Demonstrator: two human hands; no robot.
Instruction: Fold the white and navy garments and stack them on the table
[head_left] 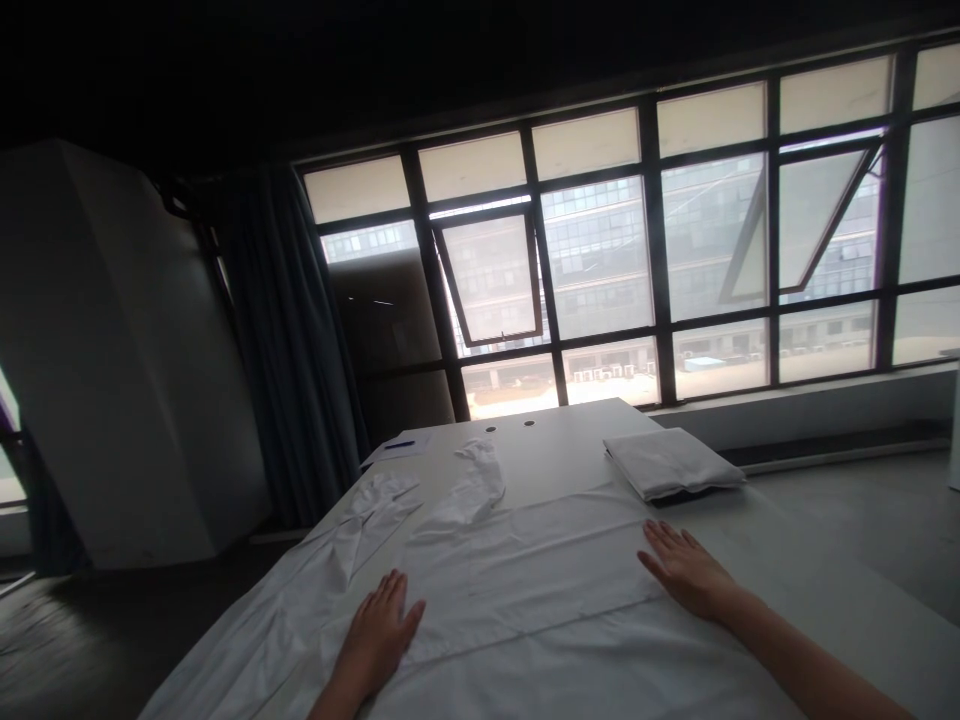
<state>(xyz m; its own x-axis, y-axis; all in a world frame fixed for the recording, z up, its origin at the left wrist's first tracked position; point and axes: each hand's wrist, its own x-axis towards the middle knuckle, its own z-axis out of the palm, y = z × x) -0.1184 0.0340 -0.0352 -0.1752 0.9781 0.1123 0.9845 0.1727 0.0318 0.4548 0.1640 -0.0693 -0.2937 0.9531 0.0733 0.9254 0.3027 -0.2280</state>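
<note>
A large white garment (525,570) is spread over the white table, its far sleeve crumpled towards the back. My left hand (380,625) rests palm down on its left part, fingers apart. On the cloth's right edge lies my right hand (686,568), flat with the fingers stretched out. Neither hand grips anything. More wrinkled white cloth (300,600) lies left of my left hand, along the table's left side. Beyond my right hand sits a folded white cloth (671,462).
The white table (559,440) reaches towards the windows (596,260), two of which are tilted open. A blue pen (400,445) lies on paper (411,450) at the back left. A dark curtain (289,350) hangs beside a pillar (142,350) on the left.
</note>
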